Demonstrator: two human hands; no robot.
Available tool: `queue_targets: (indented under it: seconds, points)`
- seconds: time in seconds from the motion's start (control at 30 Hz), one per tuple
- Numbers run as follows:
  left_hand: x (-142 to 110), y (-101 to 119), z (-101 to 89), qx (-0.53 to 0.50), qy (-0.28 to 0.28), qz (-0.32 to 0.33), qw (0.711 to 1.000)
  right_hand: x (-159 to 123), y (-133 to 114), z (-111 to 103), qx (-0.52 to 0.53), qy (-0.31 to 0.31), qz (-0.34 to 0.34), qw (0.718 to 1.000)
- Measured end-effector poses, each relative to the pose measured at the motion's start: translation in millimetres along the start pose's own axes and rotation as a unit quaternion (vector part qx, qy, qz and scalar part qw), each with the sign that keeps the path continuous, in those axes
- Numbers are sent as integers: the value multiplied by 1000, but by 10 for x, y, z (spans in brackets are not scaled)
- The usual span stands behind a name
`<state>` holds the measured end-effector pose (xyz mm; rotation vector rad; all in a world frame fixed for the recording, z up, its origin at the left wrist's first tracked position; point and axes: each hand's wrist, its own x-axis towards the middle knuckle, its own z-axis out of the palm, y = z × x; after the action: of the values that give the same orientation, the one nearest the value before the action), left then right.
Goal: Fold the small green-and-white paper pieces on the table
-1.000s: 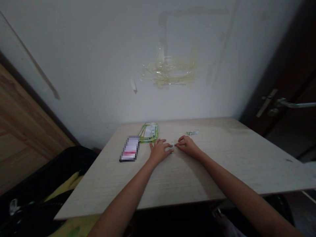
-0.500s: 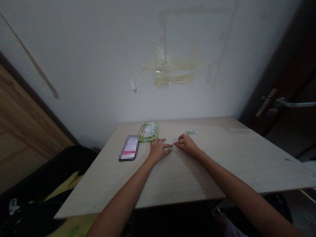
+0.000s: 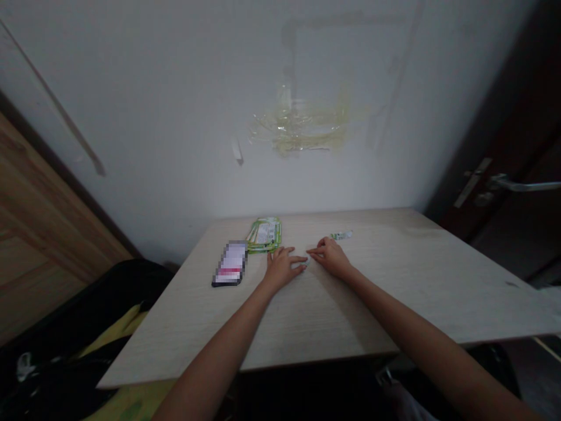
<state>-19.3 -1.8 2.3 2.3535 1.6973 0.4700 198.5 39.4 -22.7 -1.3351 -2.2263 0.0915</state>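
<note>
My left hand (image 3: 281, 267) rests on the table with its fingers spread. Its index finger and thumb reach to either side of a small pale scrap (image 3: 307, 261), which is too small and blurred to name. From the other side comes my right hand (image 3: 332, 257), its thumb and fingertips pinched together just above the scrap. Whatever lies in that pinch is hidden. Behind the left hand lies a stack of green-and-white printed packets (image 3: 265, 234). A small torn green-and-white strip (image 3: 341, 235) lies beyond the right hand.
A phone (image 3: 231, 263) with a blurred-out screen lies left of my left hand. The pale wooden table (image 3: 394, 304) meets a wall (image 3: 175, 117) with old tape on it. A dark door with a metal handle (image 3: 521, 186) stands at the right.
My right fingertips have shifted slightly left and up over the scrap. Less of the scrap shows than a second ago. The left hand, its index finger straighter, stays in place.
</note>
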Motion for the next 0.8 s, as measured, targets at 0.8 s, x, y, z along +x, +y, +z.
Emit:
queue_targets:
  seconds: [0.8]
  points:
    - [38,-25,115,7,48,29,998,-75,-88,-57,29,1,4,1000]
